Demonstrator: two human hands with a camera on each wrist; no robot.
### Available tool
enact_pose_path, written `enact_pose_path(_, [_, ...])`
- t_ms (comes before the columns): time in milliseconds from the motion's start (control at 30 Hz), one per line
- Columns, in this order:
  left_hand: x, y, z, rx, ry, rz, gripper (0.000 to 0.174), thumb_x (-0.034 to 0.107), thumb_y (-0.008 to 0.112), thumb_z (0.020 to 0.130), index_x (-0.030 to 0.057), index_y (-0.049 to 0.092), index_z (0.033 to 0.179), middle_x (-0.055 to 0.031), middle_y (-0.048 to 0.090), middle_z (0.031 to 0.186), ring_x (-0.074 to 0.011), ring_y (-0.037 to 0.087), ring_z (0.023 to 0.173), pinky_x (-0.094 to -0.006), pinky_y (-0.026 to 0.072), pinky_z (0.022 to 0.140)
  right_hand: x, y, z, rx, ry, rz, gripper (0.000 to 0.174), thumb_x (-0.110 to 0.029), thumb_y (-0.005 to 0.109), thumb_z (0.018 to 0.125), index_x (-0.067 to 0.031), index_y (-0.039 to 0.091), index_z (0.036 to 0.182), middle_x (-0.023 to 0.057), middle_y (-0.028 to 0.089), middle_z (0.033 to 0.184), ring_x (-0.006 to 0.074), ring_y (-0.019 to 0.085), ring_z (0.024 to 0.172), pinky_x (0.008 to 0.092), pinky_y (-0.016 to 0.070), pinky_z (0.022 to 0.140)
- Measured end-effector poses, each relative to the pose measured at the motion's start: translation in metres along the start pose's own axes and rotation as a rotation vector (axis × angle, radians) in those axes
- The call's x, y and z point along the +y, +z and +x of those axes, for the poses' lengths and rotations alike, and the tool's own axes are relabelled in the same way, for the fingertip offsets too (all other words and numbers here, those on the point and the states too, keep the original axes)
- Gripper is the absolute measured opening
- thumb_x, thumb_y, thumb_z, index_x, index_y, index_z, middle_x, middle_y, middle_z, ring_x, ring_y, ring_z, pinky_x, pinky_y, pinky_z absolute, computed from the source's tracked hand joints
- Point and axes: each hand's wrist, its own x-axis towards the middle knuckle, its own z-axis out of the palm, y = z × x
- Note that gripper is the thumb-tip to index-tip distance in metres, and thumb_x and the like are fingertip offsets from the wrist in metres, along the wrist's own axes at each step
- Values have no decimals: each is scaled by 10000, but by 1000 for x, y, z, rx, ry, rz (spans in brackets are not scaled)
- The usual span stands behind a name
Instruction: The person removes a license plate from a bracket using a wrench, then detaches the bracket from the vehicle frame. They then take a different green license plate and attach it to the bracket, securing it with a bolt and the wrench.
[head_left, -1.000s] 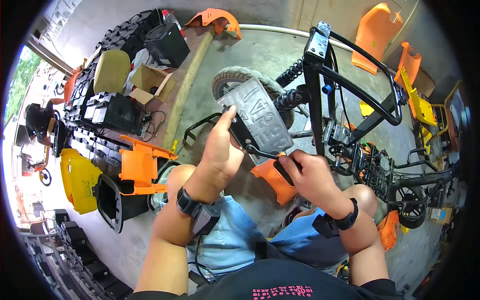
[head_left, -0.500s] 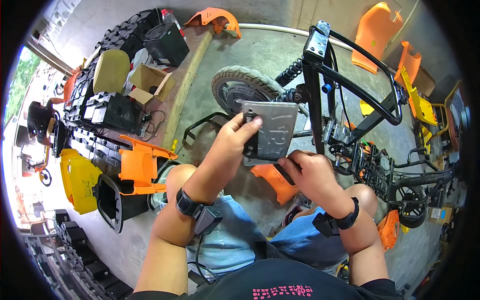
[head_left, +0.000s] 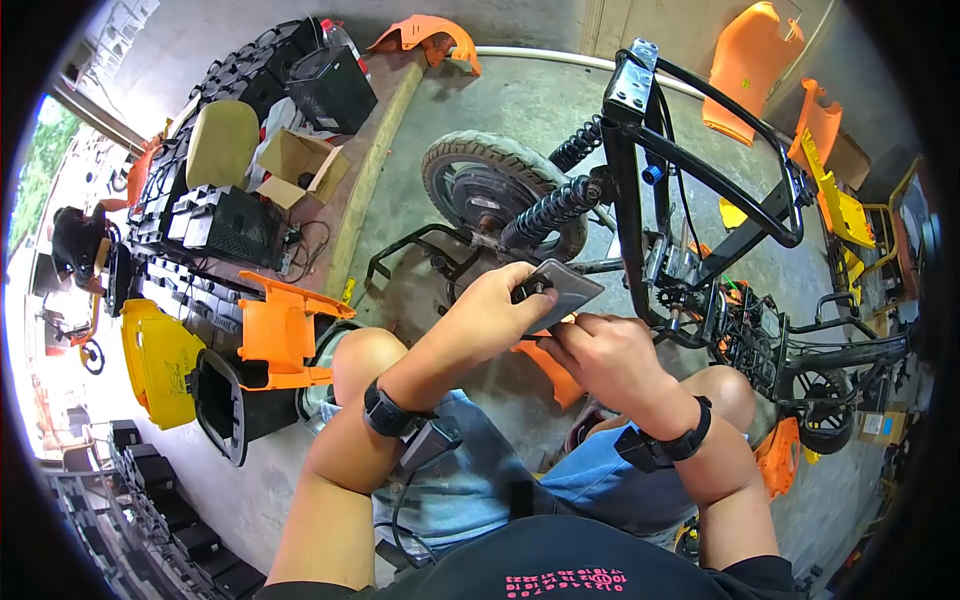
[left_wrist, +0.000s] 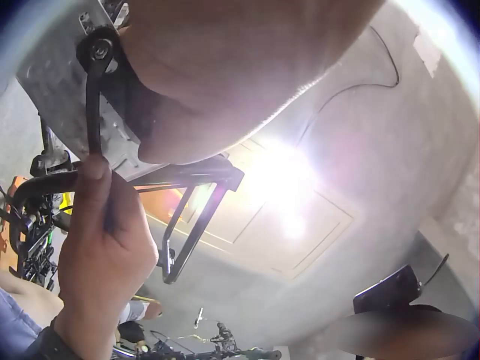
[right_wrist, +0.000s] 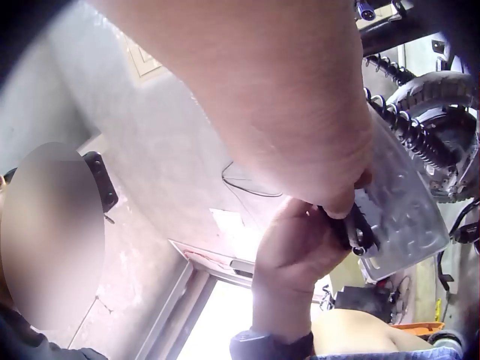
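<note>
Clutter sits at the far left: black batteries (head_left: pixel 225 225) in rows and an orange panel (head_left: pixel 285 335) on the concrete floor, well apart from the work. Nearer the middle, the left hand (head_left: pixel 495 305) is curled round the near edge of a stamped metal plate (head_left: pixel 568 285). Its fingers and thumb close on the sheet and on a black bracket (left_wrist: pixel 139 109) fixed against it, just beside a bolt (head_left: pixel 541 287). The plate is held in the air above the knees, tilted almost flat, in front of the wheel (head_left: pixel 480 190) and the coil spring (head_left: pixel 550 208). To its right, the right hand (head_left: pixel 600 355) comes up from below and pinches the long arm of a black bent key (left_wrist: pixel 94 105) between thumb and fingertips. The left wrist view shows the key's other end seated on the bolt. Further right stands the bare black frame (head_left: pixel 625 190). The plate looks thin, light and stiff, yet likely to bow if squeezed at a corner, and its cut edges may be sharp. The sound hold is therefore probably where the left hand has it, across the bracket and close to the bolt, so that turning force goes into the palm and not into the sheet. The key is slim and smooth and could slip off the bolt if tilted; a grip far out on its long arm should give the most leverage.
</note>
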Motion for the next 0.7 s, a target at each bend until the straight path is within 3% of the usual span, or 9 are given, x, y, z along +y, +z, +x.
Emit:
enact_pose_path(100, [-2, 2, 2, 50, -39, -59, 266, 171, 623, 952, -15, 627, 1141, -43, 672, 987, -91, 568, 882, -280, 480, 825, -1, -4, 1, 15, -24, -26, 207, -236, 714, 848, -92, 613, 740, 50, 588, 666, 230, 620, 577, 353, 510, 492])
enact_pose_path(267, [3, -9, 5, 320, -13, -670, 304, 242, 583, 991, -12, 592, 1157, -66, 673, 999, -133, 644, 893, -298, 522, 810, -4, -9, 5, 99, 90, 33, 191, -216, 752, 825, -77, 641, 755, 64, 598, 651, 241, 618, 544, 349, 502, 501])
enact_pose_path(333, [-5, -17, 12, 369, -35, -923, 314, 225, 529, 1012, -13, 554, 1214, -120, 663, 1116, -225, 670, 988, -386, 536, 901, -3, -8, 5, 107, 140, 54, 209, -223, 746, 829, -79, 623, 742, 75, 625, 672, 255, 634, 572, 353, 518, 517])
enact_pose_path(400, [-9, -20, 15, 403, -34, -1100, 346, 223, 517, 1013, -21, 527, 1258, -147, 632, 1196, -257, 642, 1081, -428, 511, 964, -2, -7, 5, 143, 248, 199, 184, -212, 742, 839, -70, 644, 773, 91, 645, 682, 273, 639, 567, 363, 513, 516])
enact_pose_path(500, [-9, -20, 15, 481, -34, -1130, 365, 231, 491, 1019, -14, 511, 1289, -154, 607, 1249, -273, 605, 1153, -446, 481, 1005, -2, -10, 5, 134, 233, 199, 155, -204, 733, 850, -68, 670, 808, 99, 649, 679, 277, 638, 559, 371, 506, 509])
enact_pose_path(633, [-16, -26, 17, 446, 21, -1236, 299, 217, 523, 1012, 14, 529, 1231, -116, 624, 1190, -253, 625, 1098, -414, 503, 962, -2, -9, 6, 174, 272, 225, 182, -219, 731, 861, -55, 678, 803, 119, 641, 649, 291, 637, 547, 379, 498, 504])
enact_pose_path(700, [-11, -26, 14, 411, 37, -1267, 338, 246, 530, 1005, 22, 522, 1259, -115, 617, 1221, -255, 617, 1113, -427, 486, 983, -1, -10, 6, 126, 388, 283, 214, -234, 728, 873, -34, 684, 809, 152, 636, 636, 311, 637, 543, 387, 487, 501])
